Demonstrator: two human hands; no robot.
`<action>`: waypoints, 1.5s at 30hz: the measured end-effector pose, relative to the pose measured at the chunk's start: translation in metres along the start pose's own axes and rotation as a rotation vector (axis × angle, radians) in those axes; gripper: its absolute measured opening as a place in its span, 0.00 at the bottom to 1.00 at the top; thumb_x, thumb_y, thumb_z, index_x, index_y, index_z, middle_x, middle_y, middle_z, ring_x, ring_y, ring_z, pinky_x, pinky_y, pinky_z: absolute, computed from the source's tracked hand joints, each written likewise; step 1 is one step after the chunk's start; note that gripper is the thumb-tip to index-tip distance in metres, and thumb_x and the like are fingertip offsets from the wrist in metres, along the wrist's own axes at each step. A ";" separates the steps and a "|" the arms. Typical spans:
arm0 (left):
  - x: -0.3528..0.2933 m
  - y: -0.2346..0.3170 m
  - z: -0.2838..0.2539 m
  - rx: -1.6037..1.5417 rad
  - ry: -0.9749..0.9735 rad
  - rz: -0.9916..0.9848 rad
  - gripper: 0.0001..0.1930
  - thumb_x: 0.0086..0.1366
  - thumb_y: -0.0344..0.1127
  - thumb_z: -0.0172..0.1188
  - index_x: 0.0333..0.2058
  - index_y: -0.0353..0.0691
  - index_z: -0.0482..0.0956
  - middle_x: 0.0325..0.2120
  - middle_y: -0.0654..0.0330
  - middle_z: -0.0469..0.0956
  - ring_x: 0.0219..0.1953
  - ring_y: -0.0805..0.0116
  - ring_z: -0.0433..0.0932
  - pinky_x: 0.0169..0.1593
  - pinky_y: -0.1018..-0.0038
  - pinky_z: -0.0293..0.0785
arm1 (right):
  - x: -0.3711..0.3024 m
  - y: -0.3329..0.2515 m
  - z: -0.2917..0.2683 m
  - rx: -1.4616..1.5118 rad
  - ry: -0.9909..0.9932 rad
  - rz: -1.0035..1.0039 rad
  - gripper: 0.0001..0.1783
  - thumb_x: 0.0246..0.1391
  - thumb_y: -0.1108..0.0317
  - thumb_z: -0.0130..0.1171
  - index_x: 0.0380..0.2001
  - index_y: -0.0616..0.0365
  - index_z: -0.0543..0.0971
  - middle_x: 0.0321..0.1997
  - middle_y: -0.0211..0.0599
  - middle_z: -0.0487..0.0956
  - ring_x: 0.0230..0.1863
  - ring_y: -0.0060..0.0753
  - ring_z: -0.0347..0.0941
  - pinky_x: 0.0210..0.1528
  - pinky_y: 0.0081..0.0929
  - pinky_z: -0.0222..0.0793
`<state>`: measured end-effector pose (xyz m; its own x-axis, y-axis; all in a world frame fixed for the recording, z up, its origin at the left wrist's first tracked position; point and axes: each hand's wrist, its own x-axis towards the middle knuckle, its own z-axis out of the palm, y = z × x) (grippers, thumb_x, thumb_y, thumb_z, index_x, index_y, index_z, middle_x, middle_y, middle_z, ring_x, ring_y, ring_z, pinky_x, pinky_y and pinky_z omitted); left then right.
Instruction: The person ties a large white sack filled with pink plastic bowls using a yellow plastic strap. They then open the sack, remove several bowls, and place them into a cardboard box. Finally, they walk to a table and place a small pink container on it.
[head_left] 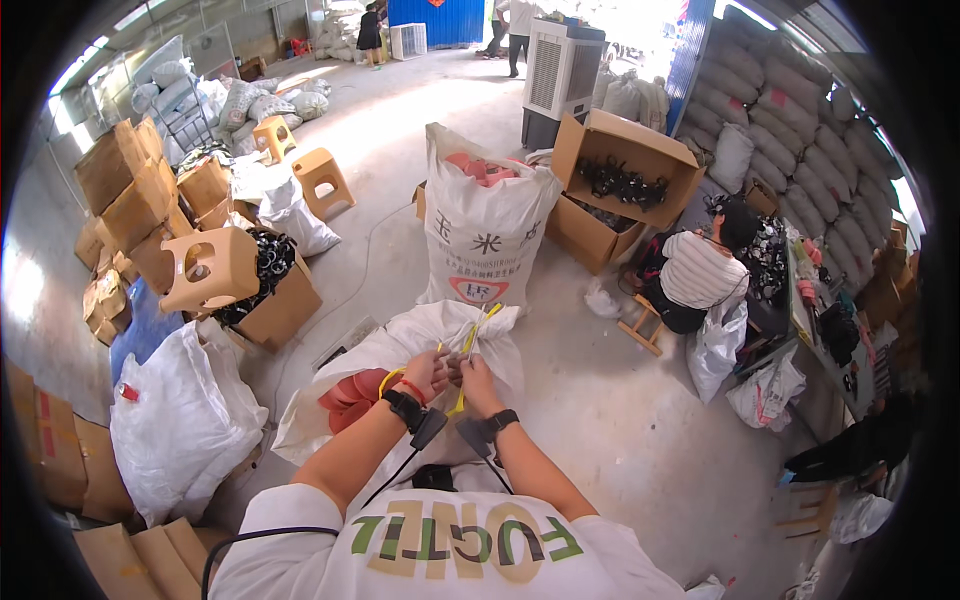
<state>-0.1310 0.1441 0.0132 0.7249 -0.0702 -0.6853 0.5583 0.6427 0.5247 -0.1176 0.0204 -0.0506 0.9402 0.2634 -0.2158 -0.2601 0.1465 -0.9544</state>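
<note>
In front of me a white woven sack [345,350] stands with its mouth partly gathered, and red, rounded flat pieces [352,398] show at its left opening. My left hand [427,373] is closed at the sack's rim, pinching a yellow strip [467,345]. Close beside it, almost touching, my right hand [480,385] has its fingers pressed together on the same strip. One end of the strip sticks up past my fingers, and another part hangs below them. The fingertips partly hide one another. Both wrists carry black devices with cables.
Just beyond stands a full white sack [480,225] with red pieces on top. Cartons of black parts [622,180] are at its right, near a seated person [700,265]. An air cooler [562,80] stands behind. Left are tan stools [210,268], cartons and a white bag [185,420].
</note>
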 end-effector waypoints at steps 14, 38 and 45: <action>0.048 0.046 -0.007 -0.045 -0.055 -0.299 0.14 0.65 0.37 0.37 0.33 0.33 0.69 0.24 0.61 0.68 0.28 0.71 0.65 0.29 0.80 0.61 | -0.043 -0.046 0.008 -0.320 0.090 -0.060 0.11 0.55 0.67 0.41 0.35 0.63 0.69 0.30 0.35 0.73 0.31 0.24 0.68 0.35 0.24 0.65; -0.068 -0.060 -0.010 0.280 0.066 0.357 0.12 0.63 0.37 0.38 0.30 0.46 0.72 0.08 0.74 0.53 0.07 0.82 0.50 0.10 0.82 0.44 | -0.046 -0.028 0.012 -0.174 0.005 0.088 0.11 0.54 0.67 0.46 0.33 0.62 0.73 0.28 0.30 0.73 0.28 0.20 0.68 0.30 0.20 0.65; -0.056 -0.079 -0.036 1.049 0.210 0.847 0.10 0.60 0.30 0.43 0.33 0.29 0.70 0.22 0.50 0.73 0.27 0.56 0.73 0.34 0.66 0.67 | -0.047 -0.022 0.028 -0.276 -0.034 0.063 0.14 0.53 0.64 0.50 0.29 0.67 0.74 0.23 0.30 0.72 0.23 0.18 0.65 0.24 0.19 0.62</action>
<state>-0.2299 0.1248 -0.0081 0.9733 0.2287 0.0214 0.0868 -0.4524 0.8876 -0.1624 0.0317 -0.0133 0.9150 0.2959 -0.2742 -0.2440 -0.1352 -0.9603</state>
